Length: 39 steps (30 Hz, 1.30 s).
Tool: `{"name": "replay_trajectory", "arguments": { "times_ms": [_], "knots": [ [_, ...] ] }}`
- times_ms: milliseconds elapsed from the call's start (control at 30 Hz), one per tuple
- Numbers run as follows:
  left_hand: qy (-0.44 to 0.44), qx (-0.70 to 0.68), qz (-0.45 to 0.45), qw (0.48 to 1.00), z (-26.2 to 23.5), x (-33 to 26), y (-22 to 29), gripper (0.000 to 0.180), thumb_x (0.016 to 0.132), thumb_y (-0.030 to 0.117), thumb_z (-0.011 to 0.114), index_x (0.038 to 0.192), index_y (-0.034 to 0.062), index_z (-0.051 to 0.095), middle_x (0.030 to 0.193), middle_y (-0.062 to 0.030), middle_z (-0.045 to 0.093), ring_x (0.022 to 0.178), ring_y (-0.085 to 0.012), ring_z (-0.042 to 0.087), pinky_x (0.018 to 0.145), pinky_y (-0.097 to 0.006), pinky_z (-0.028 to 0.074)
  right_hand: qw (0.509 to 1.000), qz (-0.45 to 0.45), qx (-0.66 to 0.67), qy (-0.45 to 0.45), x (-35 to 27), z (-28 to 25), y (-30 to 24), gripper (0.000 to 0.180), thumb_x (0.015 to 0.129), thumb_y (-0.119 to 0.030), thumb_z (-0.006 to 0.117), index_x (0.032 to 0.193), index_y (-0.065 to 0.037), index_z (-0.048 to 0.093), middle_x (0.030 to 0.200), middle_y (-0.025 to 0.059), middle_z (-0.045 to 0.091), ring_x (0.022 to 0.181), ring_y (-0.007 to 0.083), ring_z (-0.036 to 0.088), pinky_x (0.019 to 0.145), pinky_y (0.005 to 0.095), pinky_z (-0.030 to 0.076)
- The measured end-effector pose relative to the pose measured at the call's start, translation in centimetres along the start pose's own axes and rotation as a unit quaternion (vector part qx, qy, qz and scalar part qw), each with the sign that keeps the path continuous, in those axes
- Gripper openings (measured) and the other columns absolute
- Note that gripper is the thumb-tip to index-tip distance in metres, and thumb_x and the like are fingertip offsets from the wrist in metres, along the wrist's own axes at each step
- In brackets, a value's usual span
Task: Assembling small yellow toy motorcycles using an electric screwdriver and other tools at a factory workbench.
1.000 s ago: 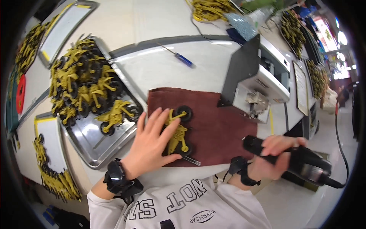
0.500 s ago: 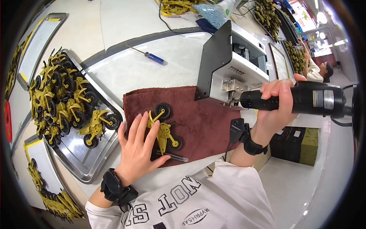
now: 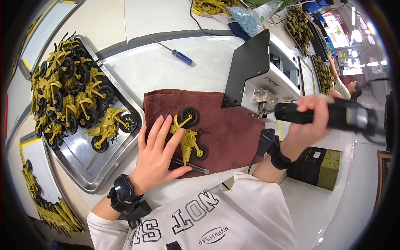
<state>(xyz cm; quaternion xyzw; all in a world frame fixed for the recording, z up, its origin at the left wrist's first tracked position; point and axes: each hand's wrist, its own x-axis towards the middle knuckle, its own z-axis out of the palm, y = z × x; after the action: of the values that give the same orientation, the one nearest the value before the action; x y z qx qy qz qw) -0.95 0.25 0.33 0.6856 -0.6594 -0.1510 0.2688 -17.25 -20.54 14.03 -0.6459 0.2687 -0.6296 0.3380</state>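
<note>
My left hand (image 3: 156, 154) rests flat on a brown-red cloth (image 3: 235, 143), fingers spread. Its fingertips are at the edge of an olive-yellow toy motorcycle (image 3: 188, 141) with black wheels, lying on its side. By my left thumb a slim silver tool (image 3: 196, 167) lies partly hidden. My right hand (image 3: 313, 120), blurred, is wrapped round a black electric screwdriver (image 3: 346, 115) held level. The screwdriver's tip points left, at the metal outlet of a grey and white screw feeder (image 3: 246, 68); whether it touches is not clear.
A metal tray (image 3: 89, 181) heaped with toy motorcycles stands left. A white tray (image 3: 52, 179) with more parts lies nearer the left edge. A blue-handled screwdriver (image 3: 182, 57) lies beyond the cloth. A dark box (image 3: 310, 164) is at the lower right; another person (image 3: 343, 85) is far right.
The whole view has shifted slightly. My right hand and the electric screwdriver are now blurred by motion, with a little more of the bit showing at the feeder. My left hand stays beside the motorcycle.
</note>
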Motion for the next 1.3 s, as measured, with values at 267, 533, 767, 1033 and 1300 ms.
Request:
{"name": "replay_trajectory", "arguments": {
  "times_ms": [267,533,767,1033,1300],
  "knots": [
    [-0.002,-0.016,-0.006,1.0,0.0,-0.3,-0.3,0.083,0.066,0.048,0.072,0.132,0.0078,0.041,0.14,-0.0206,0.032,0.132,-0.0368,0.026,0.106,-0.055,0.013,0.977,0.109,0.157,-0.097,-4.3,-1.2,-1.2,0.043,0.079,-0.007,0.057,0.115,-0.003,0.034,0.06,0.0048,0.046,0.045,0.0158,0.046,0.051,0.0318,0.043],
    [0.012,-0.025,0.001,1.0,-0.2,0.0,-0.2,0.08,0.063,0.045,0.074,0.129,0.0115,0.045,0.139,-0.0192,0.033,0.13,-0.0365,0.027,0.104,-0.057,0.016,0.99,-0.057,0.118,-0.052,-4.9,0.5,-2.2,0.045,0.082,-0.01,0.055,0.121,-0.002,0.032,0.058,0.0063,0.046,0.042,0.0166,0.045,0.049,0.0319,0.042],
    [0.021,-0.013,0.032,0.999,-0.1,-0.2,-0.1,0.066,0.064,0.048,0.073,0.12,0.0168,0.055,0.139,-0.0184,0.035,0.13,-0.0395,0.028,0.104,-0.058,0.013,0.998,-0.004,0.065,-0.016,0.5,-1.7,0.7,0.041,0.078,-0.003,0.054,0.115,0.0,0.036,0.064,0.0052,0.048,0.049,0.0154,0.047,0.054,0.0339,0.041],
    [0.034,-0.032,0.056,0.997,0.3,-0.1,-0.7,0.055,0.063,0.041,0.075,0.11,0.0174,0.06,0.138,-0.0175,0.038,0.128,-0.0418,0.03,0.101,-0.058,0.019,0.975,0.103,0.157,-0.122,-4.0,-0.8,-0.9,0.038,0.079,-0.003,0.055,0.112,-0.005,0.036,0.061,0.0042,0.046,0.045,0.0155,0.046,0.051,0.0317,0.043],
    [0.037,-0.034,0.064,0.997,0.1,-0.2,-0.6,0.054,0.061,0.038,0.076,0.108,0.017,0.061,0.138,-0.0135,0.04,0.128,-0.0415,0.032,0.101,-0.057,0.02,0.931,0.061,0.254,-0.253,-8.9,2.9,-2.4,0.05,0.08,-0.005,0.065,0.116,-0.006,0.03,0.068,0.0089,0.057,0.054,0.0204,0.054,0.056,0.0367,0.047]
  ]
}}
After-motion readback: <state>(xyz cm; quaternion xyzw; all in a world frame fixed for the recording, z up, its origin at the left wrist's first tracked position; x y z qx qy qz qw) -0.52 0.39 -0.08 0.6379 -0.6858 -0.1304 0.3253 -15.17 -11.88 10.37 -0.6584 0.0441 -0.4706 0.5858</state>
